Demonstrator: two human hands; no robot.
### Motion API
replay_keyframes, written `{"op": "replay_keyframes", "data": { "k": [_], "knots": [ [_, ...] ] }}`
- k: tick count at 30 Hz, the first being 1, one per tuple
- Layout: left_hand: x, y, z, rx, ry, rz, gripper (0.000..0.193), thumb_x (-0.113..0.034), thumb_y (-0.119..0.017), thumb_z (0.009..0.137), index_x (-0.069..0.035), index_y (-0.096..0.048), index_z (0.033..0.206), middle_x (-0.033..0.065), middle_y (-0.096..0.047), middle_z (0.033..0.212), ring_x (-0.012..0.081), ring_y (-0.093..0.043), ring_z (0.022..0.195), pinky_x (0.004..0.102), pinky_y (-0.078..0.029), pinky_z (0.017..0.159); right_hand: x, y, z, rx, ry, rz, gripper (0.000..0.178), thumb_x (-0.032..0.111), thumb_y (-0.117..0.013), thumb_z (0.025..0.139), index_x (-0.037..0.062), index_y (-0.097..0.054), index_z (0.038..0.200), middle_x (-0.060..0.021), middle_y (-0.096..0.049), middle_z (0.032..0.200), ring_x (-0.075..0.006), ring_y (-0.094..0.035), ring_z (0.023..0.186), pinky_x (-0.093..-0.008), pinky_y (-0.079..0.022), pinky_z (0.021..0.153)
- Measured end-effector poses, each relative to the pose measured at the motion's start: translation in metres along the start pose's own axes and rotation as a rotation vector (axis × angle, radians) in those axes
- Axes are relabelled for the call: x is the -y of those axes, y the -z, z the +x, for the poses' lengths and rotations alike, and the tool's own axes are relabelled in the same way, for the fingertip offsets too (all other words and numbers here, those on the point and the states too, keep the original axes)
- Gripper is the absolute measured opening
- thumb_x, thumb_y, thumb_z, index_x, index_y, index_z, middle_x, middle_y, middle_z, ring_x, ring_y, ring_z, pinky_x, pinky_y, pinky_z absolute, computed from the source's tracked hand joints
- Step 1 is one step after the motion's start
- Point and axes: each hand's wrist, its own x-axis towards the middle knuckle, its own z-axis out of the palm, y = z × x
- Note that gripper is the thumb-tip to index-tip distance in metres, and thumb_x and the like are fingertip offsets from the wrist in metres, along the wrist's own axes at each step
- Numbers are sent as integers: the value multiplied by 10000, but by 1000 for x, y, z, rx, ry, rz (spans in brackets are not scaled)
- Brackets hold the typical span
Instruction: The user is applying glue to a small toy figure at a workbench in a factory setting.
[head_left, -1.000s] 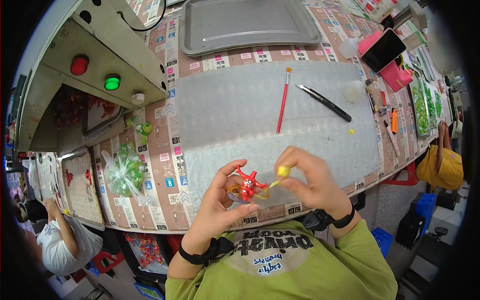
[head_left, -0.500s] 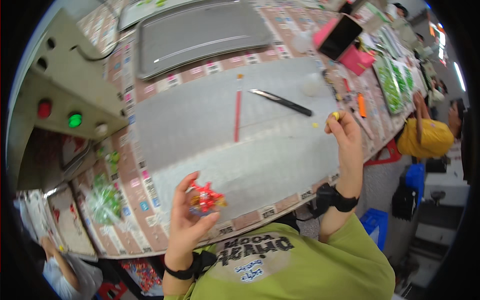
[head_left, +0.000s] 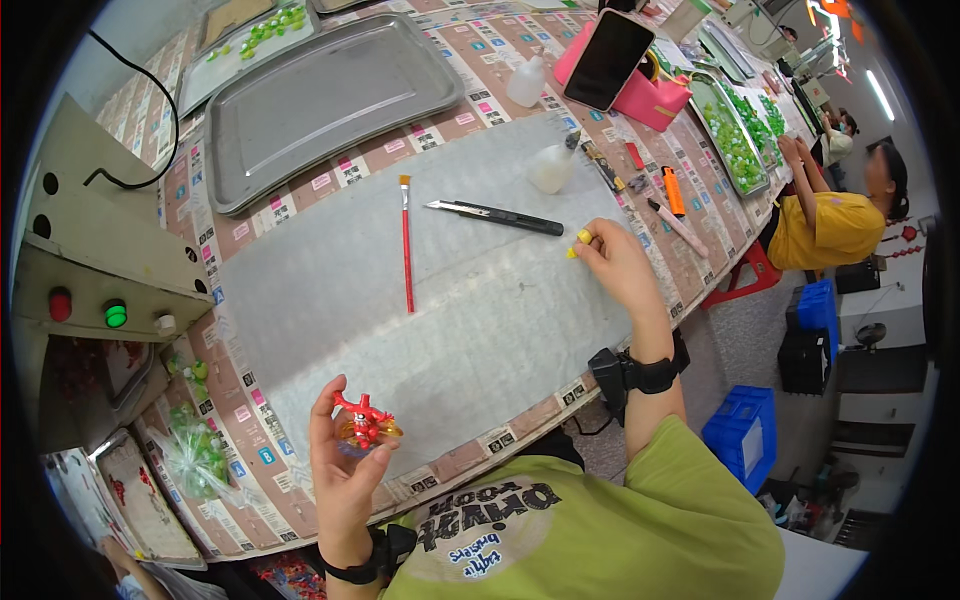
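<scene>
In my left hand (head_left: 345, 480), between thumb and fingers, is a small red toy figure (head_left: 364, 422) with spread limbs and translucent amber parts near its base. This hand is above the near left edge of a grey sheet (head_left: 480, 330). My right hand (head_left: 618, 268) pinches a small yellow piece (head_left: 584, 237) over the sheet's right side. Just beside those fingertips is another yellow bit (head_left: 571, 253); whether the fingers touch it, I cannot tell. Nearby lies a black craft knife (head_left: 505, 217), blade pointing left. Farther left rests a red-handled paintbrush (head_left: 407, 250).
A metal tray (head_left: 330, 105) stands at the far left. Beyond the sheet are a squeeze bottle (head_left: 553, 168), a phone (head_left: 608, 60) on a pink holder, and an orange lighter (head_left: 673, 190). A machine (head_left: 110, 250) flanks the left. A co-worker in yellow (head_left: 850, 225) sits right.
The view has shifted, so most things appear farther left. My right hand has moved in closer to the loose yellow bit and the knife. My left hand still holds the red figure.
</scene>
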Motion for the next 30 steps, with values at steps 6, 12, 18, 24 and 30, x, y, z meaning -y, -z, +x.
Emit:
{"op": "replay_keyframes", "data": {
  "k": [6, 12, 18, 24, 30],
  "knots": [
    [-2, -8, 2, -42, 27, 26, 760, -50, -666, 679, -27, -260, 1322, 83, -547, 886, 154, -566, 788, 272, -479, 729, 43, 4, -16, -198, 15, 376, 97, 68, -610, 768, 14, -538, 805, -34, -529, 690, -94, -483, 603, -245, -390, 556],
    [-4, -7, -1, 137, 37, 32, 716, 19, -573, 700, -47, -245, 1333, 74, -524, 981, 134, -542, 883, 271, -443, 804, 128, -48, -70, 581, 210, 807, 147, 155, -582, 825, 13, -556, 852, -27, -541, 701, -73, -468, 614, -229, -375, 542],
    [-6, -3, -6, 243, 50, 51, 691, 16, -527, 775, -76, -174, 1363, 75, -489, 1040, 120, -474, 982, 287, -363, 881, 161, -67, -82, 850, 193, 812, 271, 256, -571, 839, 6, -517, 748, -40, -471, 584, -67, -406, 530, -257, -334, 482],
    [-3, 0, -6, 192, 42, 176, 672, -60, -547, 808, -54, -166, 1361, 86, -533, 960, 117, -526, 847, 262, -424, 760, 162, -70, -81, 872, 137, 893, 349, 294, -536, 868, -5, -506, 691, -2, -435, 530, -43, -369, 512, -241, -303, 456],
    [-3, -1, -6, 176, 42, 151, 653, -58, -528, 823, -42, -161, 1363, 57, -535, 858, 91, -526, 713, 230, -436, 675, 163, -76, -87, 911, 86, 963, 458, 323, -464, 908, -32, -530, 625, 33, -432, 502, -28, -359, 510, -229, -298, 446]
  ]
}}
